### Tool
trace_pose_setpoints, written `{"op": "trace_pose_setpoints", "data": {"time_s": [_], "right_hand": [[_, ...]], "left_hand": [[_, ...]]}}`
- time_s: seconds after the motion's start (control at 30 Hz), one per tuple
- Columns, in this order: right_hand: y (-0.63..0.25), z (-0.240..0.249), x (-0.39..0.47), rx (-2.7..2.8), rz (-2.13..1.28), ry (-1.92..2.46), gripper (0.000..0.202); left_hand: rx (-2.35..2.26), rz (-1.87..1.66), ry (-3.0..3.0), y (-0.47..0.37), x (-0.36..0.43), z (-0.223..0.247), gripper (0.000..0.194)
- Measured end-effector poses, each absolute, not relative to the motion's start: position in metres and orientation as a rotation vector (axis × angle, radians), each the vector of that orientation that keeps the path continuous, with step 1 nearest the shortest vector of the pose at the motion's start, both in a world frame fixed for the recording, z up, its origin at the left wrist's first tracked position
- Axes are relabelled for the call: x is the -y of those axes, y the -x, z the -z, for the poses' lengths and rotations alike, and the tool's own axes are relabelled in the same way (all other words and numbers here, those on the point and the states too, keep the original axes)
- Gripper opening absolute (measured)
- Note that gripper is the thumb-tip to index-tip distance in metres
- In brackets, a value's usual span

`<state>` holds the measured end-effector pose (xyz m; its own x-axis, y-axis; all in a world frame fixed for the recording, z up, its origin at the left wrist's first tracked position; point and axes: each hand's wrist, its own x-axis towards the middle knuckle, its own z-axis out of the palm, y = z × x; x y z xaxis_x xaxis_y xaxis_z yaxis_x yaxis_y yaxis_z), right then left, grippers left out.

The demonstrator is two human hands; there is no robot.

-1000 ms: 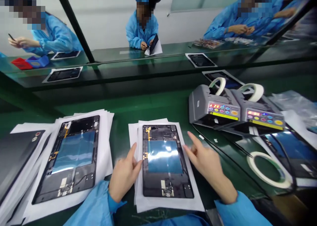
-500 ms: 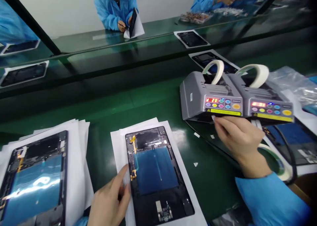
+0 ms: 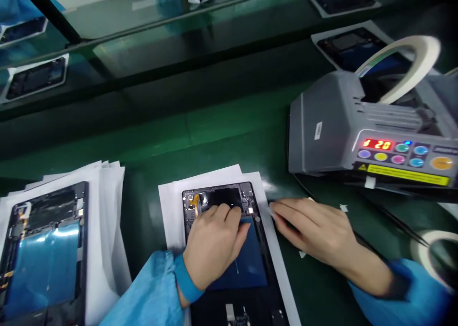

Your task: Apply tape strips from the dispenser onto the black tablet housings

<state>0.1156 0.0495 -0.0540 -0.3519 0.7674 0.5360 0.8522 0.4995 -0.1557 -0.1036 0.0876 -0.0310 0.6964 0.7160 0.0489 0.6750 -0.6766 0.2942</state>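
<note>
- The left hand lies over the upper part of the open tablet, near its orange ribbon; its fingers are bent, and their tips are partly hidden, so I cannot tell if they pinch something.
- The right hand is just beside the right edge of this tablet, above the white sheets; its fingers are close together and point to the tablet, but the tips are blurred and I cannot tell what they pinch.
- The open tablet lies flat on the white sheets on the green tabletop, between the second tablet and the tape dispenser.
- The second tablet, with a blue panel also, rests on a paper stack at left.
- The grey dispenser carries a tape roll and its red display is lit.
- Another roll and small white pieces lie near the right forearm.
</note>
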Motion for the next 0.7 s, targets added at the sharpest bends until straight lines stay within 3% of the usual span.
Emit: {"op": "trace_pose_setpoints", "data": {"time_s": [0.7], "right_hand": [[-0.103,0.067,-0.059,2.342,-0.065,1.236,0.019]], "left_hand": [[-1.048,-0.386,-2.477,0.092,-0.103,0.048,0.023]]}}
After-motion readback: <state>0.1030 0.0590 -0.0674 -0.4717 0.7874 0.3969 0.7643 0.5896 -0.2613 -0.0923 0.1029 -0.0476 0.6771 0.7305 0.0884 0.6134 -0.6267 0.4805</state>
